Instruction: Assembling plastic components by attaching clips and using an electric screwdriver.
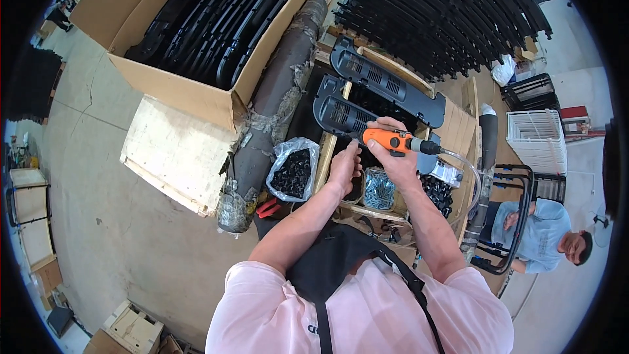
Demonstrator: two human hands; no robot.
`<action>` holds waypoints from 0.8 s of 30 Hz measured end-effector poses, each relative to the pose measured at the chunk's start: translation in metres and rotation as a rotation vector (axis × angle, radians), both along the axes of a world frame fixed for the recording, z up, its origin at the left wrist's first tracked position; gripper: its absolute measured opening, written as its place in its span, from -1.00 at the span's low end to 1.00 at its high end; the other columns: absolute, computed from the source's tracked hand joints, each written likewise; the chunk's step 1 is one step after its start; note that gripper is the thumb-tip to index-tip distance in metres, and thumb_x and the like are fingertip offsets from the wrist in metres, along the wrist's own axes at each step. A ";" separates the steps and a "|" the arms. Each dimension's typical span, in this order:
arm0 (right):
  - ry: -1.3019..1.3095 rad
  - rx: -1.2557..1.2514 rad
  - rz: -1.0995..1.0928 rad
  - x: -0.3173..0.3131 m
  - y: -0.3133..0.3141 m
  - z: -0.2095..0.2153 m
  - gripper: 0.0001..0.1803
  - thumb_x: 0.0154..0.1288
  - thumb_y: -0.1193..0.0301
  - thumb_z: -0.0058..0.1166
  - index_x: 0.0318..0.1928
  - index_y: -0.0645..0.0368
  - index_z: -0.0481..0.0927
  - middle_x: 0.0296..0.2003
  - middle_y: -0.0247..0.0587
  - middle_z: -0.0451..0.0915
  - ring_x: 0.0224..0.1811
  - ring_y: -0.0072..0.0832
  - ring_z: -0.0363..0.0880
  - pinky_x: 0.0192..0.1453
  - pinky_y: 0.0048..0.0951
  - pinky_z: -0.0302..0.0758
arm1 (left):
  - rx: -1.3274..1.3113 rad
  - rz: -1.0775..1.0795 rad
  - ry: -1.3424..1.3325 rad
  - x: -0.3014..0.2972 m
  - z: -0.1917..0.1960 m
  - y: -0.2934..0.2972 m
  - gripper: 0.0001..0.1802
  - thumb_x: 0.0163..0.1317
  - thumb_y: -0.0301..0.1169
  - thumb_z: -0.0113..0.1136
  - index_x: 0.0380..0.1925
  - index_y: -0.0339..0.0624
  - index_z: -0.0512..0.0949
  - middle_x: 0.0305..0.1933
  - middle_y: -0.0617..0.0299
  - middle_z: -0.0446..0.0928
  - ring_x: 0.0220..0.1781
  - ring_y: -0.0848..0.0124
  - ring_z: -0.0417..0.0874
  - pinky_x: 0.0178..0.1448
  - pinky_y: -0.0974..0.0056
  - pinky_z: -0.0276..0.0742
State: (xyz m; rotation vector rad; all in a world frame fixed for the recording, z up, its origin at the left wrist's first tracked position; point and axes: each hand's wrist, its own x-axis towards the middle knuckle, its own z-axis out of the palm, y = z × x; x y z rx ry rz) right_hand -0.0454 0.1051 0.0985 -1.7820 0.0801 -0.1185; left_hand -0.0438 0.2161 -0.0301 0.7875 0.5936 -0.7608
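Observation:
My right hand (393, 157) grips an orange air-powered screwdriver (393, 140) with a clear hose (468, 169) running off to the right. Its tip points at the near edge of a black slotted plastic panel (344, 115) lying on the wooden workbench (458, 132). My left hand (345, 165) is just below that panel's edge, fingers curled down over a small container; whether it holds anything is hidden. A second identical black panel (386, 78) lies just beyond the first. A tub of silver screws (379, 189) sits under my right wrist.
A clear bag of black clips (293, 172) lies left of my hands. A big cardboard box of black panels (216, 19) stands at the upper left, racks of black frames (445, 13) at the top right. A person in a blue shirt (544, 236) sits at the right.

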 end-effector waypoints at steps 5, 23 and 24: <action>0.028 -0.042 0.032 0.005 0.008 0.003 -0.45 0.33 0.55 0.33 0.30 0.24 0.48 0.17 -0.04 0.69 0.22 -0.40 0.67 0.39 -0.32 0.58 | 0.070 -0.011 -0.080 0.009 -0.015 -0.011 -0.56 0.56 0.04 0.14 -0.27 -0.13 0.59 -0.45 0.37 0.49 -0.52 0.55 0.47 -0.46 0.41 0.39; -0.024 -0.298 0.207 0.010 0.002 0.028 -0.40 0.29 0.52 0.39 0.31 0.23 0.49 0.21 -0.05 0.70 0.27 -0.40 0.66 0.42 -0.29 0.56 | 0.276 0.113 -0.209 0.006 -0.038 -0.038 -0.56 0.61 -0.12 0.14 -0.42 -0.18 0.54 -0.49 0.36 0.48 -0.49 0.56 0.38 -0.43 0.31 0.30; -0.033 -0.294 0.189 0.004 -0.005 0.036 -0.40 0.29 0.52 0.39 0.31 0.23 0.49 0.21 -0.05 0.70 0.27 -0.40 0.66 0.42 -0.29 0.56 | 0.322 0.038 -0.157 0.008 -0.026 -0.036 -0.53 0.61 -0.07 0.15 -0.43 -0.18 0.55 -0.50 0.34 0.49 -0.50 0.55 0.39 -0.43 0.31 0.31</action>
